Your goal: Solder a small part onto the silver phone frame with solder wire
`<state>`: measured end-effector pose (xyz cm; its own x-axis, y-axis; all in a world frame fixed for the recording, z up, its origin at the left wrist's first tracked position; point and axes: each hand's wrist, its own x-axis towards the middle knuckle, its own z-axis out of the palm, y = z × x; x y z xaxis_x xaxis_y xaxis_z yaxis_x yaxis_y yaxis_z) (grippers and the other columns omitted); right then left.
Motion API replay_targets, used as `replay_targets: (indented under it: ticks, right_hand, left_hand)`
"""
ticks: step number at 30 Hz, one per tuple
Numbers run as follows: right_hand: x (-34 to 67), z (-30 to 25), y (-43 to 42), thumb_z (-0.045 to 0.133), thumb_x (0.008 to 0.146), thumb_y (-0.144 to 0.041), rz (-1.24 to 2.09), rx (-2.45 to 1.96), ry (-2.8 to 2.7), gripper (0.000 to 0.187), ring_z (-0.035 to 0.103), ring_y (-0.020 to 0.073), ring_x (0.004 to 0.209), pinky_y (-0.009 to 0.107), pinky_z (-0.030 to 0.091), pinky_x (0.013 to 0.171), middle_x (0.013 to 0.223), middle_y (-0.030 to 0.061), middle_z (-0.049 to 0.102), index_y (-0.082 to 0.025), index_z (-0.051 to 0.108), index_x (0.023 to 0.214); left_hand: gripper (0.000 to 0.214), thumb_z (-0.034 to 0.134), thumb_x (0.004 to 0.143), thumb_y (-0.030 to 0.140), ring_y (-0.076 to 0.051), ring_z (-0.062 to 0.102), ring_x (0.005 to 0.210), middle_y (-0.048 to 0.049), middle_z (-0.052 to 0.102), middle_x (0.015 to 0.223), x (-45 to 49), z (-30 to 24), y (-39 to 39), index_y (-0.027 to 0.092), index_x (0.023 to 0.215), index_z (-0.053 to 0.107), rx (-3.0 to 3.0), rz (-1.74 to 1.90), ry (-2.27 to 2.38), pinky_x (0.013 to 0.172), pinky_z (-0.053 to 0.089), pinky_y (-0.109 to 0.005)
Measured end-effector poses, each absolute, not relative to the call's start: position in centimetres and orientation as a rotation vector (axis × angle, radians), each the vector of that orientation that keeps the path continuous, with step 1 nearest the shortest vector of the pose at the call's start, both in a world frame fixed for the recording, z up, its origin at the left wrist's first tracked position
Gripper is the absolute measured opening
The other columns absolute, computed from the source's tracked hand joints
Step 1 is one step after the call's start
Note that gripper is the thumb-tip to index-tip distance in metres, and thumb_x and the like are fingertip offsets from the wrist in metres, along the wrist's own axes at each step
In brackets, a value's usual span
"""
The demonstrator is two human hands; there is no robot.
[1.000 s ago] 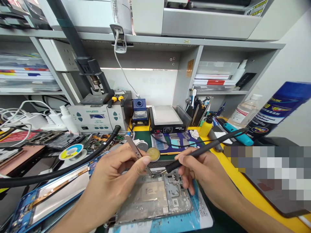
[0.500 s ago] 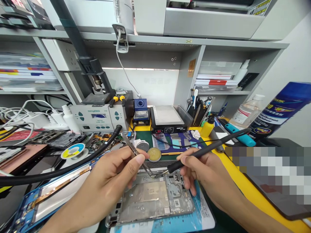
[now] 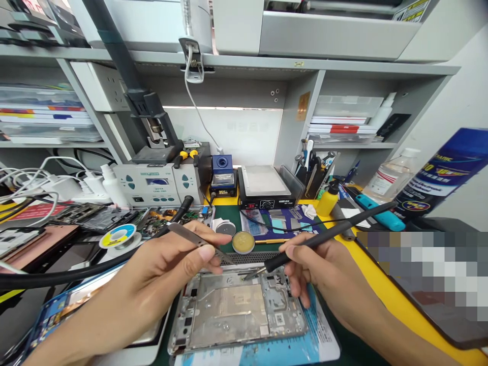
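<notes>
A bare metal phone frame lies on a blue-and-white sheet in front of me. Above its far left part, my left hand pinches a pair of metal tweezers, whose tips are raised off the frame near its far edge. My right hand grips a soldering iron by its black handle like a pen. The iron's tip meets the frame close to its far edge, right of the tweezers. Just beyond the frame sits a round tin of yellowish paste, with a grey round lid beside it.
A spool of solder and a thick black hose lie at the left, near a blue-edged screen part. Behind are a rework station, a hot plate and a yellow bottle. A dark tablet-like slab lies right.
My left hand has moved left, drawing the tweezers away from the iron's tip and tilting them flatter. The soldering iron stays nearly in place. The view has shifted slightly.
</notes>
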<state>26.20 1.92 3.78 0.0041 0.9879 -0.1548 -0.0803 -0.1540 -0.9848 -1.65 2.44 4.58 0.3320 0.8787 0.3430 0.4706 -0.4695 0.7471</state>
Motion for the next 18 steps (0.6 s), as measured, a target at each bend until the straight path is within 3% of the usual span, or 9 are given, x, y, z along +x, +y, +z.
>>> replay_targets:
  ticks: [8,18]
  right_hand:
    - [26.8,3.1,2.3,0.09,0.08,-0.039,1.403,-1.202,-1.095,0.026,0.067,0.0148,0.043,0.018,0.049,0.034,0.06,-0.0008,0.072,-0.017,0.075,0.078]
    - [27.0,2.8,2.4,0.088,0.079,-0.033,1.431,-1.148,-1.078,0.019,0.068,0.0157,0.044,0.019,0.05,0.034,0.059,-0.0001,0.072,-0.017,0.078,0.081]
  left_hand:
    - [0.024,0.07,0.106,0.04,-0.024,0.084,0.118,0.0002,0.09,0.122,-2.6,5.0,2.6,0.041,0.102,0.093,1.961,0.934,1.196,0.095,0.068,-0.025]
    - [0.027,0.069,0.103,0.037,-0.024,0.087,0.107,-0.0016,0.092,0.105,-1.5,5.3,2.6,0.036,0.092,0.094,1.964,0.938,1.168,0.087,0.07,-0.023]
